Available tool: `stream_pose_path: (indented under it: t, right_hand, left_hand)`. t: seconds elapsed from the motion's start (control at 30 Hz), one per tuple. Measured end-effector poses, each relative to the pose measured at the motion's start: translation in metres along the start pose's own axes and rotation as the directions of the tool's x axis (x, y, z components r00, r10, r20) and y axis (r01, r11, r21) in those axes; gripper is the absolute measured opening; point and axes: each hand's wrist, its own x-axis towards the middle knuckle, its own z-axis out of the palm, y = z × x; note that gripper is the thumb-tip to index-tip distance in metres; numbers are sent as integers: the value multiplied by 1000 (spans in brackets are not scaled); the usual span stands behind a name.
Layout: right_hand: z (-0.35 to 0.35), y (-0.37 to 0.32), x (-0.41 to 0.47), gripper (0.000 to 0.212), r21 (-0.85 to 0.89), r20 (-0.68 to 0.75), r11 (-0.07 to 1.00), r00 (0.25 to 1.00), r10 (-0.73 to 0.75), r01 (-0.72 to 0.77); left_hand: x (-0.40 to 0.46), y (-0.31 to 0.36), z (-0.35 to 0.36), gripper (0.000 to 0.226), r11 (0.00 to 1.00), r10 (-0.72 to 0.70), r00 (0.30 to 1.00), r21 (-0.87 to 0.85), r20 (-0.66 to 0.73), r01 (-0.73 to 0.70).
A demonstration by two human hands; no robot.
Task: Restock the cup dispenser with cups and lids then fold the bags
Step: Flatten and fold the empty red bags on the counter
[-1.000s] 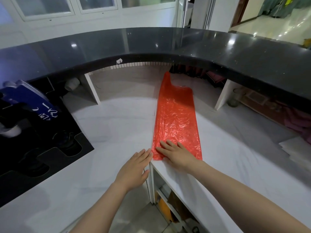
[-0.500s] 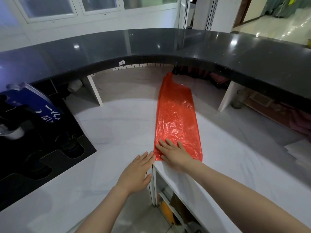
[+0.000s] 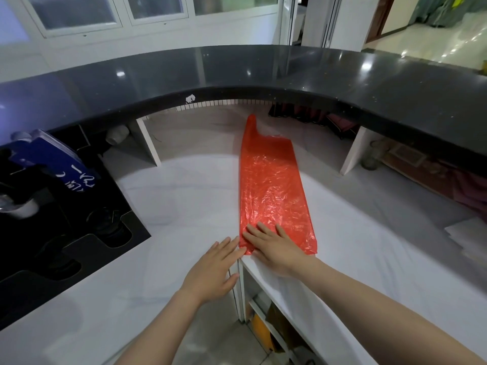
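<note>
Two bare hands lie flat at the near edge of a white counter (image 3: 163, 196), fingers straight and gripping nothing. Nearest the viewer, the left hand (image 3: 212, 268) rests palm down on the counter with its fingertips pointing toward 1 o'clock, just beside the near left corner of a red plastic bag (image 3: 271, 191); whether they touch the bag cannot be told. At 3 o'clock from it, the right hand (image 3: 274, 247) presses the bag's near end with its fingers spread and pointing toward 11 o'clock. Below the hands, open white shelving (image 3: 266, 314) shows under the counter, with an orange item (image 3: 259, 327) inside. From the right hand the bag runs toward 12 o'clock as a long, flattened, crinkled strip, its narrow handle end reaching under a curved black upper countertop (image 3: 263, 69). Toward 9 o'clock sits a black tray with round cut-outs (image 3: 87, 243), and beyond it a blue sign with white writing (image 3: 55, 159). White window frames (image 3: 121, 11) stand at the far 12 o'clock.
</note>
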Motion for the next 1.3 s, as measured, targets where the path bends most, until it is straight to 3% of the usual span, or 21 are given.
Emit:
stream_pose_path:
  t: [0.3, 0.47, 0.63, 0.77, 0.9, 1.03, 1.17, 1.23, 1.3]
  right_hand:
    - [1, 55, -34, 66, 77, -106, 947, 942, 319, -312]
    - [11, 65, -51, 71, 20, -62, 941, 939, 339, -339]
    - [12, 58, -60, 70, -8, -30, 944, 943, 331, -331]
    - [15, 49, -74, 70, -22, -31, 955, 955, 297, -297]
    - [18, 43, -82, 70, -29, -26, 962, 962, 270, -271]
    - [22, 43, -92, 81, 52, -119, 972, 965, 235, -230]
    - [19, 48, -106, 105, 187, -209, 973, 962, 173, -135]
    - [23, 45, -111, 87, 290, -327, 946, 914, 239, -143]
    - [24, 42, -112, 46, 409, -459, 896, 810, 365, -172]
  left_hand:
    - [-2, 5, -2, 60, 999, -38, 999, -33, -12, 38]
    - [-3, 6, -1, 59, 998, -17, 999, -67, -45, 14]
    - [-10, 11, -11, 46, 989, 35, 972, -131, -232, -67]
    - [-11, 16, -14, 81, 995, 82, 980, 64, -179, -72]
    - [4, 20, -15, 83, 972, 138, 989, 201, -54, -124]
    - [16, 12, -9, 61, 998, 50, 997, 39, 60, -52]
    - [16, 8, -8, 50, 980, -31, 999, -199, -14, 27]
    - [16, 9, -8, 49, 964, -62, 997, -260, -40, 50]
    - [15, 9, -6, 48, 952, -83, 996, -298, -39, 68]
